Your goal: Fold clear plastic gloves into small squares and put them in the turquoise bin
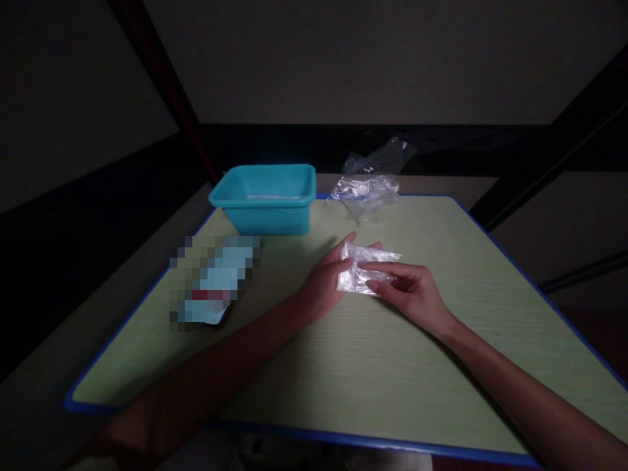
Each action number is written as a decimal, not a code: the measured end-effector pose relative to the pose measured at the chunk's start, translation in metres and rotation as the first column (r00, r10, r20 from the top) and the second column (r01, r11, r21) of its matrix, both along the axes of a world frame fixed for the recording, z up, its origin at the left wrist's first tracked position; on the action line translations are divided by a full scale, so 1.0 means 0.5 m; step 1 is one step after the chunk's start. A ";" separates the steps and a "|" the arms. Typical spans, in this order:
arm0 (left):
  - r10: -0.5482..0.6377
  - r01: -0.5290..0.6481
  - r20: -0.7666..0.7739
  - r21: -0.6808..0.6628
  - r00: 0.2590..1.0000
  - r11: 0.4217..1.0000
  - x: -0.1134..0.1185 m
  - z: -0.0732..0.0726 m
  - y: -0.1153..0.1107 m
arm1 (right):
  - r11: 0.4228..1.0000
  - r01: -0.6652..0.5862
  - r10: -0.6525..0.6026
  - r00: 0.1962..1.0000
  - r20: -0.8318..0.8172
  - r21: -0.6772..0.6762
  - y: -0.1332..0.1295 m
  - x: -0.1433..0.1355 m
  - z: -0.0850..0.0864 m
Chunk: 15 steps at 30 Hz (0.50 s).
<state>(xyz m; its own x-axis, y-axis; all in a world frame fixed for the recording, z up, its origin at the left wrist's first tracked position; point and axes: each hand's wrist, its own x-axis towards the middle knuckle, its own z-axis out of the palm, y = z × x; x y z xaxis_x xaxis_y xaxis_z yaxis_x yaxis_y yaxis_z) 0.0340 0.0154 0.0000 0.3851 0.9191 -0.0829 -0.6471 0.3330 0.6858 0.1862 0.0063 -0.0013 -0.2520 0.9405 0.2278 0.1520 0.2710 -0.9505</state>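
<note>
A small clear plastic bag [349, 278], shiny and fairly flat, is held above the middle of the table. My left hand [324, 281] grips its left edge, thumb on top and fingers underneath. From the right, my right hand [417, 294] touches the bag's upper face with the index finger and thumb, which are slightly apart. Whether those fingers pinch the plastic I cannot make out. Anything inside the bag is too hard to see through the glare.
A turquoise plastic basin [275, 219] stands at the table's back left. Crumpled clear plastic [367, 190] lies at the back edge. A blurred-out light blue object [220, 275] rests on the left. The table [314, 386] has a blue rim.
</note>
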 end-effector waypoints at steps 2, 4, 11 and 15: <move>0.002 -0.002 0.001 -0.003 1.000 1.000 -0.001 0.001 0.000 | 1.000 -0.001 0.001 1.000 -0.002 -0.024 -0.001 -0.001 0.002; 0.005 -0.005 0.004 -0.005 1.000 1.000 -0.002 0.003 0.001 | 0.999 -0.004 0.004 1.000 -0.010 -0.039 -0.002 -0.002 0.003; 0.053 -0.054 -0.019 -0.039 0.998 0.998 -0.010 0.011 0.004 | 0.995 -0.014 0.015 1.000 0.007 -0.103 -0.009 -0.006 0.009; 0.068 -0.070 -0.037 -0.057 0.997 0.996 -0.009 0.015 0.007 | 0.989 -0.022 0.020 1.000 -0.016 -0.146 -0.009 -0.008 0.014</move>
<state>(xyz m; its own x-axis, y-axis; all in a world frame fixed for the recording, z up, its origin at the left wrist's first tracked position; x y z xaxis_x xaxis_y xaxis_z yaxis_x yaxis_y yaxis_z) 0.0294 0.0190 0.0074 0.3172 0.9365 -0.1495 -0.6455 0.3287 0.6894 0.1824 0.0019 0.0057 -0.2695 0.9586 0.0917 0.1338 0.1316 -0.9822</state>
